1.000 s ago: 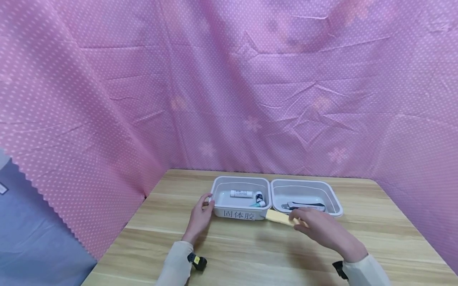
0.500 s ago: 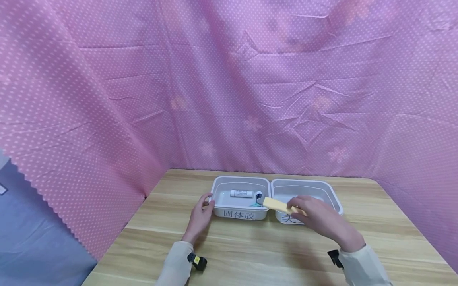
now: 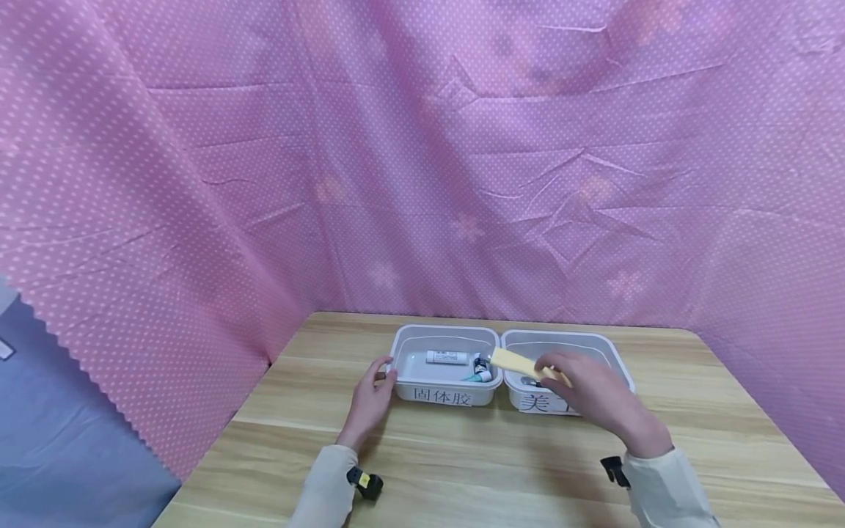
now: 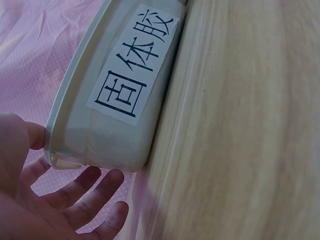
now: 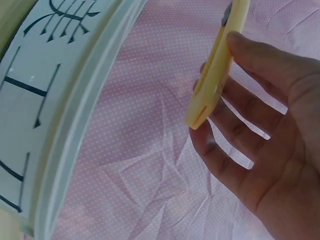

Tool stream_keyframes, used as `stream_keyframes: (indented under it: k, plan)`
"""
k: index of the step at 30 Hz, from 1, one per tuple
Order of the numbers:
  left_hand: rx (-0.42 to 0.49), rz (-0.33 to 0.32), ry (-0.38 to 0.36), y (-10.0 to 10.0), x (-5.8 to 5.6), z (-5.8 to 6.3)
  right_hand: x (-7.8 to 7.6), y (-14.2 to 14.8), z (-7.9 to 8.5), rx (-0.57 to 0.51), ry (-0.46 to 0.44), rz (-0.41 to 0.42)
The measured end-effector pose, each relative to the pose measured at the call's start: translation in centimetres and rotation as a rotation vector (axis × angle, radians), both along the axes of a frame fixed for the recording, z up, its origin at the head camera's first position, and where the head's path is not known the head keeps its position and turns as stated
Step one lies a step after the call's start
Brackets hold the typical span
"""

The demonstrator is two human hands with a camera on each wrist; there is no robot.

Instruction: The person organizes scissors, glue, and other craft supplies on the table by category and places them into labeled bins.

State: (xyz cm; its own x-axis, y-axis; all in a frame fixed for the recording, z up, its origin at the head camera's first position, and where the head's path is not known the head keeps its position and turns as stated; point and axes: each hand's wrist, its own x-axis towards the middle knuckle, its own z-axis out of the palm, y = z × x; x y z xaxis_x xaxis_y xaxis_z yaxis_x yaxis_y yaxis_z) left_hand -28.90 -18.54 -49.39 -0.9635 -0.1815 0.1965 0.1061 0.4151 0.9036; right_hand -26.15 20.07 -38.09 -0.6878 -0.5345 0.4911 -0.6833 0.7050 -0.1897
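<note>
My right hand (image 3: 587, 385) holds a yellow utility knife (image 3: 518, 364) between thumb and fingers. It is above the front of the right white bin (image 3: 620, 363), with its far end near the rim between the bins. The right wrist view shows the slotted yellow handle (image 5: 215, 75) and a grey slider. My left hand (image 3: 371, 400) touches the left end of the left white bin (image 3: 408, 390), its thumb at the rim and its fingers loosely spread. Inside that bin lie a white glue stick (image 3: 447, 358) and, at the right, smaller dark and teal-white items (image 3: 482, 370).
Both bins stand side by side on a wooden table (image 3: 462, 469), with printed paper labels (image 3: 442, 396) on their fronts. Part of a grey item (image 3: 530, 381) shows inside the right bin. A pink dotted curtain (image 3: 462, 183) hangs behind and to the left.
My right hand has lifted the utility knife from in front of the bins to above the right bin's front, uncovering its label. The left hand stays at the left bin.
</note>
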Motion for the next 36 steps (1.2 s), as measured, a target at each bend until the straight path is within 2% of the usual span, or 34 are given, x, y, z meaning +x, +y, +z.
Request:
stream_keyframes:
  k: [5, 12, 19, 29, 36]
  plan:
    - [-0.002, 0.001, -0.010, 0.1, 0.0, 0.0, -0.5, 0.3, -0.5, -0.042, 0.028, -0.004]
    - [-0.001, 0.009, -0.019, 0.1, 0.0, 0.0, -0.8, 0.9, -0.5, -0.064, 0.029, -0.084]
    - [0.004, 0.008, -0.017, 0.2, 0.0, 0.2, -1.2, 1.5, -0.7, -0.079, 0.044, -0.095]
    - [0.008, 0.003, -0.046, 0.2, 0.0, 0.4, -1.8, 2.8, -1.0, -0.099, -0.008, -0.138]
    - [0.003, 0.005, -0.029, 0.1, 0.1, 0.3, -2.0, 3.1, -1.2, -0.109, -0.037, -0.162]
